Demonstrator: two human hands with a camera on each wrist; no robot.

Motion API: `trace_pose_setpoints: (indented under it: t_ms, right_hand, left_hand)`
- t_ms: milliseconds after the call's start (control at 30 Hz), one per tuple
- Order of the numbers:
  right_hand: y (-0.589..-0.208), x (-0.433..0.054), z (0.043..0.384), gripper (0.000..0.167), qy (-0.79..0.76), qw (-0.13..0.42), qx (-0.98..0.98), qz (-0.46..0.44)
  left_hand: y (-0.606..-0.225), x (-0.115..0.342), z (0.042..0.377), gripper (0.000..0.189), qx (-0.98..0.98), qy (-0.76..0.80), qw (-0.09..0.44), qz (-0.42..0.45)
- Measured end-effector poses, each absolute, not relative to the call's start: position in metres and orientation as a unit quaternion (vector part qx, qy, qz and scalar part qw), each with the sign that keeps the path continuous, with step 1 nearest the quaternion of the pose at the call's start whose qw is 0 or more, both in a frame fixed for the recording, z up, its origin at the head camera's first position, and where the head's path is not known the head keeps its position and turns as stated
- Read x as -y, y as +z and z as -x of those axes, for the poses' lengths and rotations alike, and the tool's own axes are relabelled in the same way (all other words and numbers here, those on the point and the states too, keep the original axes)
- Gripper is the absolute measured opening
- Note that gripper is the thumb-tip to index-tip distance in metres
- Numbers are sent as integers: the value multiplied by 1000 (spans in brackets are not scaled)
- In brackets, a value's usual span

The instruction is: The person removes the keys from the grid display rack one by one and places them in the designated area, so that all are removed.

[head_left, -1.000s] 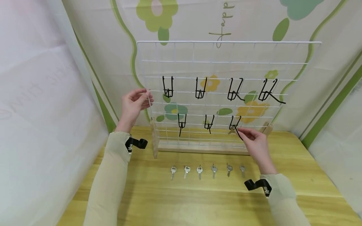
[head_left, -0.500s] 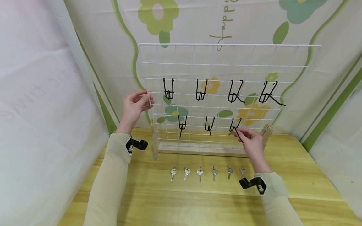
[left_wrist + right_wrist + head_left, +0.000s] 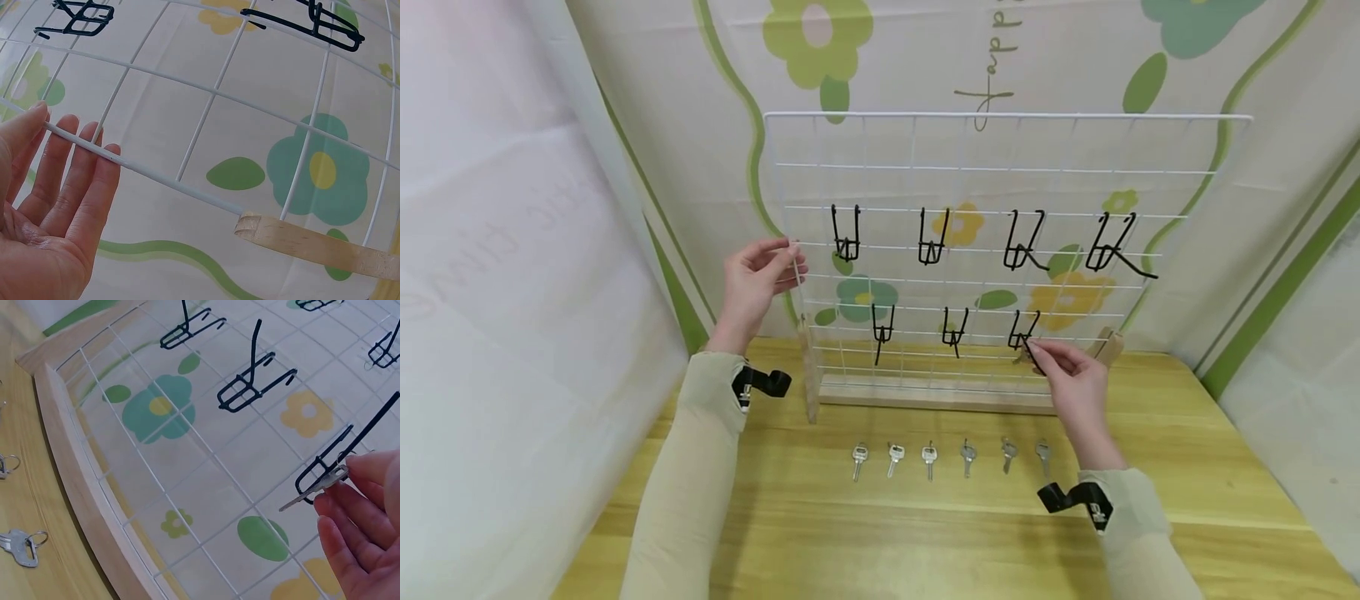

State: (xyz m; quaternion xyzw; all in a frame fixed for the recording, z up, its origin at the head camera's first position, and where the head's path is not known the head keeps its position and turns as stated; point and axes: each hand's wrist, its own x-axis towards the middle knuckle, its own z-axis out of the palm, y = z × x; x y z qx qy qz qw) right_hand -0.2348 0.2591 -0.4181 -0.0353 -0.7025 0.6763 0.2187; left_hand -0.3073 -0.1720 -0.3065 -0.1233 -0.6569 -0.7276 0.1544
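Observation:
My left hand (image 3: 756, 279) pinches the left edge of the white wire grid (image 3: 1007, 114) between thumb and fingers; in the left wrist view the fingers (image 3: 84, 187) pass behind the wire. At the lower right hook (image 3: 1022, 329), my right hand (image 3: 1078, 379) holds a silver key (image 3: 319, 487) by its head. The key's blade points away from the fingertips, close to the hook's base. Its small ring (image 3: 344, 454) overlaps the hook's prong in the right wrist view. From the head, the hand partly hides the key.
More black hooks (image 3: 931, 242) hang on the grid in two rows. Several keys (image 3: 929, 454) with rings lie in a line on the wooden table (image 3: 887, 533). A wooden base (image 3: 925, 394) supports the grid, and a flowered cloth (image 3: 662, 83) stands behind.
My right hand shifts slightly left, then back right, staying at the lower right hook with the key. The left hand keeps its place on the grid edge.

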Motion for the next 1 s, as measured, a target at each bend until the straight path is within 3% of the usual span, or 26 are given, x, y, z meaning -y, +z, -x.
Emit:
trace_pose_setpoints:
  t_ms: [367,633,867,1000]
  right_hand:
    - [-408,-269,189,19,668,243,703,14]
    - [-407,-291,162,18,702,230,674,-10]
    - [-439,-336,159,14,760,131,636,3]
    - [-463,-356,164,21,721,82,687,40]
  left_hand:
    - [-307,172,309,34,656,-728,155,127]
    - [-307,174,310,33,653,-731,155,126]
    - [-308,173,310,35,651,-732,156,129]
    - [-310,173,311,30,645,-737,157,131]
